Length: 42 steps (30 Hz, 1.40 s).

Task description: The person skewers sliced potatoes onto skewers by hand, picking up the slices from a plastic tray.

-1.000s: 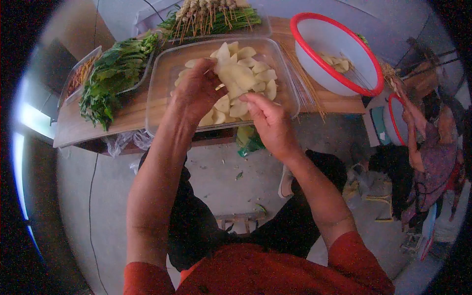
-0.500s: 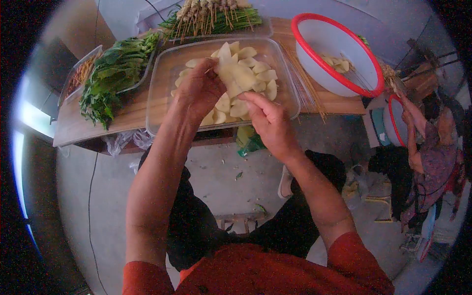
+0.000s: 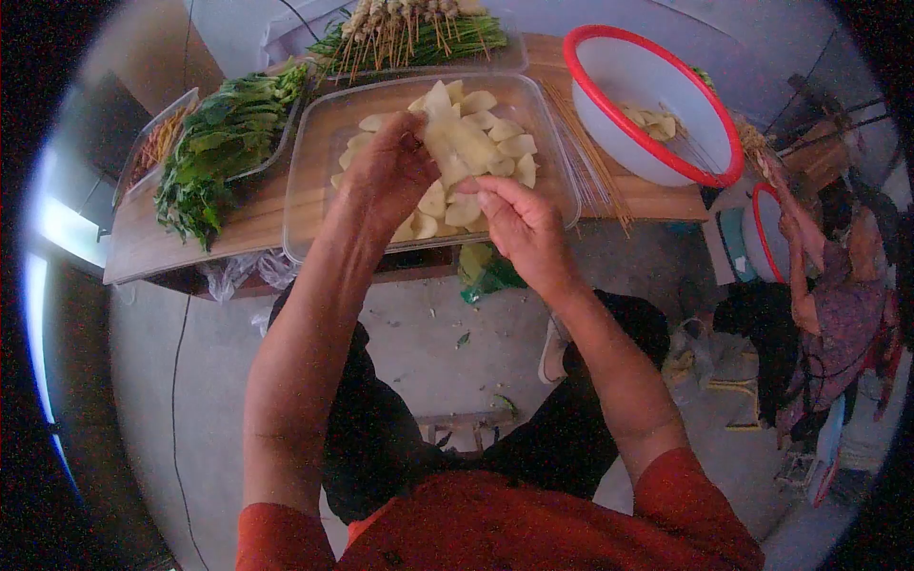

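Pale slices [image 3: 461, 150], apparently potato, are held up by my left hand [image 3: 392, 169], its fingers curled at their left edge. My right hand [image 3: 519, 221] is closed, thumb and forefinger pinched at the lower end of the held slices; whatever thin thing lies between those fingertips is too small to make out. Beneath both hands a clear plastic tray [image 3: 309, 157] holds many loose slices [image 3: 514, 145]. Thin wooden skewers [image 3: 592, 152] lie on the table to the right of the tray.
Left of the tray are leafy greens [image 3: 228, 128] and a small box [image 3: 157, 143]. Filled skewers [image 3: 405, 24] lie on greens behind. A red-rimmed basin [image 3: 619, 90] stands at the right on the wooden table [image 3: 657, 202]. Another person [image 3: 838, 305] sits at the far right.
My right hand has shifted slightly at the lower end of the held slices. My left hand stays almost in place. At the far right the other person's arms have moved a little.
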Each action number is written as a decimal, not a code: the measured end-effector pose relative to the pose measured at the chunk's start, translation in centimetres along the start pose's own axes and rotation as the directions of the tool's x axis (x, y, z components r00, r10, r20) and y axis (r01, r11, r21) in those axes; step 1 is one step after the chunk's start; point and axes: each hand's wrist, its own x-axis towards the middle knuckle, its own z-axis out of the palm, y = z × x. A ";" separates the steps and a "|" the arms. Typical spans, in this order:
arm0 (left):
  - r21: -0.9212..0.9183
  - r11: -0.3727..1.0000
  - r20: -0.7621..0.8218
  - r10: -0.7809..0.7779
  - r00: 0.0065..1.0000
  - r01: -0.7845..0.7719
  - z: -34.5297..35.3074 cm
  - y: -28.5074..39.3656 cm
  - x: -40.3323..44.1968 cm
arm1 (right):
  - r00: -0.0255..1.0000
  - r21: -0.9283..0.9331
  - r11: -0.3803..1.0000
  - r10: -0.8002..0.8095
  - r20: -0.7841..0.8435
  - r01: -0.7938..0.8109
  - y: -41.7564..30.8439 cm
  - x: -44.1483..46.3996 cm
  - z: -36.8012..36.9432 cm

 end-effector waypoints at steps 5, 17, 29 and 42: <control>0.075 0.997 0.045 0.002 0.999 -0.006 -1.8 -0.7 1.4 | 0.978 -0.156 0.973 -0.188 -0.094 0.172 0.3 0.1 0.6; 0.565 0.705 0.184 0.399 0.898 -0.429 1.0 -1.5 -1.9 | 0.981 -0.224 0.964 -0.166 -0.098 0.141 0.9 0.6 0.2; -0.072 0.997 0.077 -0.003 0.997 0.008 1.4 -0.6 -1.4 | 0.958 -0.378 0.898 -0.274 -0.083 0.224 0.7 0.3 0.5; -0.122 0.992 0.060 -0.018 0.998 0.025 1.4 -0.2 -1.7 | 0.950 -0.384 0.891 -0.297 -0.096 0.240 1.0 0.5 0.8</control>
